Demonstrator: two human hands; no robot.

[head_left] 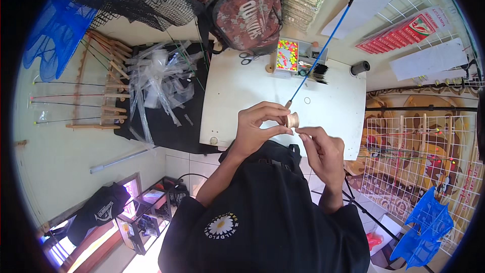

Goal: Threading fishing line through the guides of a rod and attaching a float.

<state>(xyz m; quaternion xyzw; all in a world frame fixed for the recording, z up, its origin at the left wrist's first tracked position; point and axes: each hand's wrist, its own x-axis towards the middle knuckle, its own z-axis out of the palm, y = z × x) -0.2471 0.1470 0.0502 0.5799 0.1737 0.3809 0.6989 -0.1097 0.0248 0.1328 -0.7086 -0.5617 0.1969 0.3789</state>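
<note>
My left hand (262, 125) is closed round a small tan spool (293, 120), thumb below and fingers above. From those same fingers a thin blue rod (323, 46) slants up and away to the right, its brown lower end at my fingertips. Close by the spool's right side, my right hand (323, 151) has thumb and forefinger drawn together. Whatever lies between them is too fine to see. Both hands are over the near part of a white table (242, 96).
At the table's back stand a box of colourful beads (287, 56), scissors (246, 58) and a dark cylinder (359, 68). A small ring (307, 100) lies beyond my hands. Clear plastic sleeves (160, 78) are heaped at left; a white wire rack (422, 157) holds thin rods at right.
</note>
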